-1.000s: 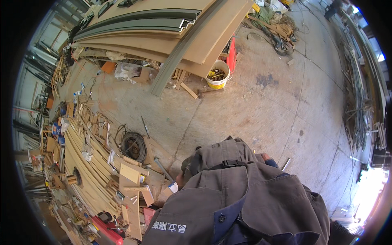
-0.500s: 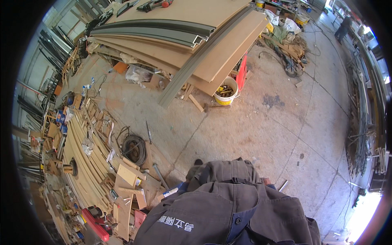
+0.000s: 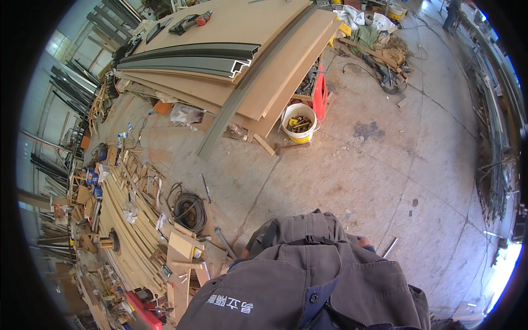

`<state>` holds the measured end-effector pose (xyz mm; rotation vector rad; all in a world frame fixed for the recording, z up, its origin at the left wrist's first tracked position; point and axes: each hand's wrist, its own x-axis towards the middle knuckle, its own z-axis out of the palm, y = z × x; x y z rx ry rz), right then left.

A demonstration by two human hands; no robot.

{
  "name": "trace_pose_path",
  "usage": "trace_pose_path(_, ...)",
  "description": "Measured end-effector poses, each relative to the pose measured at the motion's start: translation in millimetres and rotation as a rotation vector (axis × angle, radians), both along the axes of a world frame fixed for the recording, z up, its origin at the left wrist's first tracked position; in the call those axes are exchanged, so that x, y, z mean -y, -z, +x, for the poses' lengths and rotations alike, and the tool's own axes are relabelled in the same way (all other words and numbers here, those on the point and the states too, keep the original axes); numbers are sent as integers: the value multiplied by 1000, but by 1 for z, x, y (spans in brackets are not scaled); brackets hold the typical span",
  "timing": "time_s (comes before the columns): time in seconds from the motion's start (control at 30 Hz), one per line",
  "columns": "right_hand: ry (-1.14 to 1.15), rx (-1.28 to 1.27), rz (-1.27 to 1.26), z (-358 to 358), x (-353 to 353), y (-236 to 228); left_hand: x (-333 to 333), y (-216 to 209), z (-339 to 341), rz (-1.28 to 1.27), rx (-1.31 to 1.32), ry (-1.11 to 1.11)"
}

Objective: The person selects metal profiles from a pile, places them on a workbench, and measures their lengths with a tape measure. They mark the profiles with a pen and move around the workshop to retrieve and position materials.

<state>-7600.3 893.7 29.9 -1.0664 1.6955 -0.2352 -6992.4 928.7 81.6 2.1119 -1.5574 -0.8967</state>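
Only a small bit of my right hand (image 3: 363, 241) shows past the right side of my dark grey-brown jacket (image 3: 286, 264). Its fingers are hidden, so what it holds, if anything, cannot be made out. A thin metal tube (image 3: 390, 247) lies on the floor just beyond it. My left hand is out of sight. Ahead stands a stack of brown boards (image 3: 286, 66), with grey metal profiles (image 3: 192, 65) lying across it. One long grey profile (image 3: 220, 124) sticks out past the near edge. A red-and-black power tool (image 3: 190, 22) rests on top.
A white bucket of small parts (image 3: 298, 122) stands beside a red panel (image 3: 319, 93). Coiled cable (image 3: 190, 212), wooden strips (image 3: 132, 220) and a red toolbox (image 3: 144, 312) crowd the left. Long metal stock (image 3: 492, 143) lines the right. Another person (image 3: 452, 15) stands far right.
My view has turned slightly, so the board stack and bucket appear farther left. The cable and wooden strips appear lower and farther right. No object has plainly been moved.
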Motion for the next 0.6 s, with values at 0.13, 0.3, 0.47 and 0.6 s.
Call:
trace_pose_path(0.13,-88,-88,-39,12,18,-1,5,-8,-6,7,18,-14)
trace_pose_path(0.3,-74,-54,-17,26,64,-23,47,8,-36,-26,-28,-24)
trace_pose_path(0.47,-328,26,-204,21,103,-45,92,23,-50,-59,-98,-8)
trace_pose_path(0.6,-525,-238,-534,13,109,-96,113,17,-31,-73,-215,40)
